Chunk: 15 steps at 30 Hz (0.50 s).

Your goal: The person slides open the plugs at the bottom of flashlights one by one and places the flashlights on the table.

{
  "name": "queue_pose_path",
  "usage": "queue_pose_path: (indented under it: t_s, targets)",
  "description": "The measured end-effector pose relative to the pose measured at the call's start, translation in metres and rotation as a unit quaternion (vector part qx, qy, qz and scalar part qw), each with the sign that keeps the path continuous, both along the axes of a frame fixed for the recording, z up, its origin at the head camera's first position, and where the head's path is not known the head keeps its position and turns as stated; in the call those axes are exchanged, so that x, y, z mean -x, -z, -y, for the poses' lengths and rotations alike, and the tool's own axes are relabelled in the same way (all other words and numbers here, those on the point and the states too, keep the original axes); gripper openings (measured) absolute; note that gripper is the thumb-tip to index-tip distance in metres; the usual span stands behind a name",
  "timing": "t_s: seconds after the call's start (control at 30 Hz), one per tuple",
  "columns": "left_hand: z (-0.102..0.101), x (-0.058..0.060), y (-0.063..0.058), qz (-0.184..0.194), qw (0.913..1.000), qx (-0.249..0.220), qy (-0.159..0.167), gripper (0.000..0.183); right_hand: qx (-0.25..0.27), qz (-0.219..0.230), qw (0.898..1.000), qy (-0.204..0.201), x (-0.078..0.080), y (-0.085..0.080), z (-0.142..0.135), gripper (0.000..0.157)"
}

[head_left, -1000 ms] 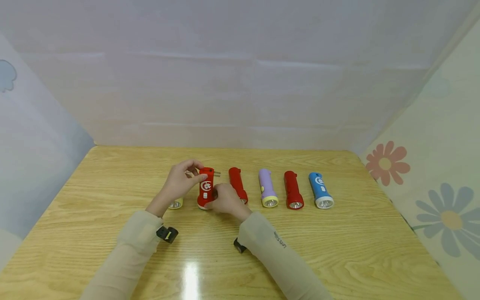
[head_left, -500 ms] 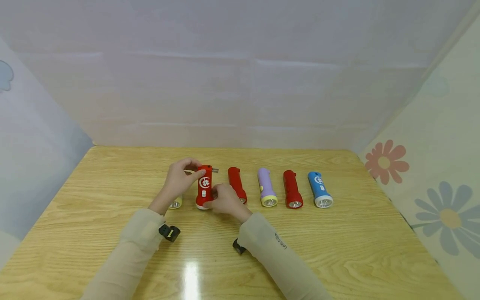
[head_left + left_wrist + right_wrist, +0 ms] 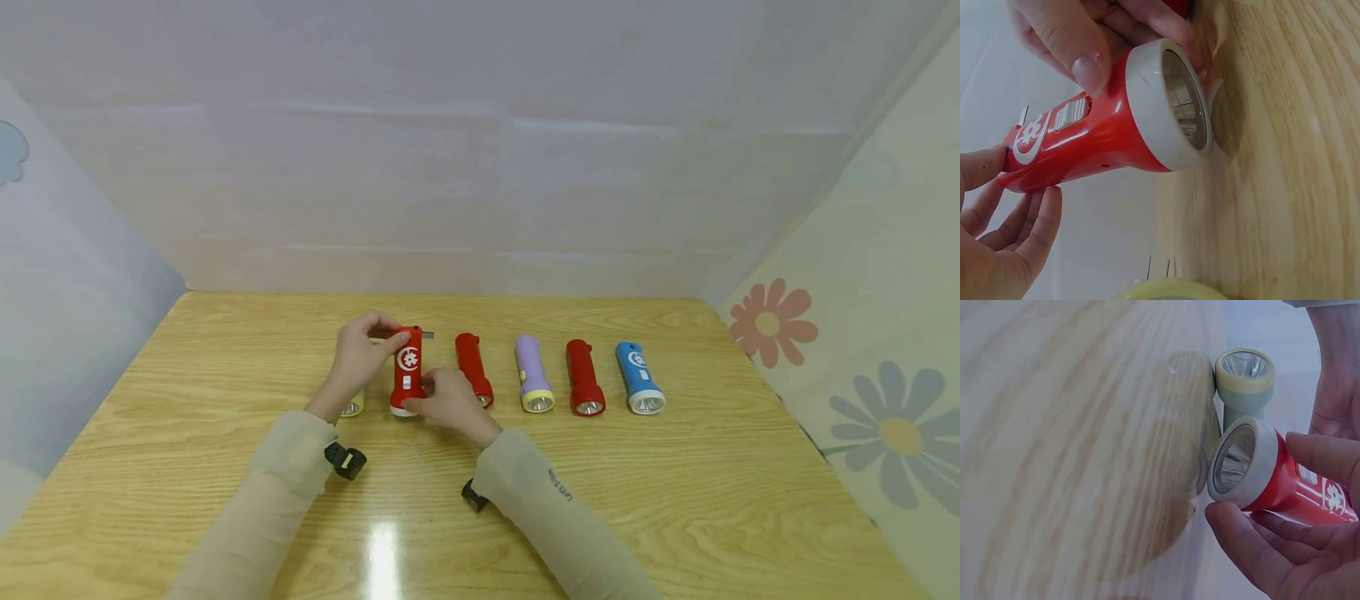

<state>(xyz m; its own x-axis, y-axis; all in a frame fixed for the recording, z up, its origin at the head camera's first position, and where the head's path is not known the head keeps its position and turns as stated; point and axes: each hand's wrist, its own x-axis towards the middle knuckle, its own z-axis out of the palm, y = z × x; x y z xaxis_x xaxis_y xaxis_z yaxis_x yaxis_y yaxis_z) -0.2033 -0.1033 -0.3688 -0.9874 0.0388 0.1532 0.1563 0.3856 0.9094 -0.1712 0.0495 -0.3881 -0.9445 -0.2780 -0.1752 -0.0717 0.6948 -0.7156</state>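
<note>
A red flashlight [image 3: 406,377] with a white rim, white switch and white printed emblem is held by both hands, lens end down near the tabletop. Metal plug prongs [image 3: 428,335] stick out sideways at its tail. My left hand [image 3: 358,357] pinches the tail between thumb and fingers. My right hand [image 3: 452,404] grips the head end, its thumb beside the switch in the left wrist view. Behind my left hand, a flashlight with a yellow rim [image 3: 353,407] is partly hidden; the right wrist view shows its pale green body [image 3: 1244,399].
To the right, in a row on the wooden table [image 3: 720,483], lie a red flashlight [image 3: 471,362], a purple one with a yellow rim [image 3: 532,367], another red one [image 3: 582,371] and a blue one [image 3: 636,373]. A pale curtain wall [image 3: 480,183] stands behind.
The held flashlight's tail has risen slightly and shifted a little left with my left hand. Its prongs have turned and now appear as a single line. The right hand keeps its hold.
</note>
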Motion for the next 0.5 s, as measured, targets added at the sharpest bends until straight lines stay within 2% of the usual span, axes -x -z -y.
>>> queue_pose_path:
  t_s: [0.3, 0.5]
  targets:
    - [-0.0024, 0.0042, 0.0021, 0.007, 0.9999, -0.001, -0.01, 0.017, 0.0, -0.012, 1.0, 0.025, -0.0014, 0.0008, 0.0037, 0.037]
    - [-0.0018, 0.0056, 0.003, 0.016, 0.9997, 0.007, 0.014, 0.026, 0.014, -0.021, 0.999, 0.026, -0.0026, -0.0002, 0.004, 0.032]
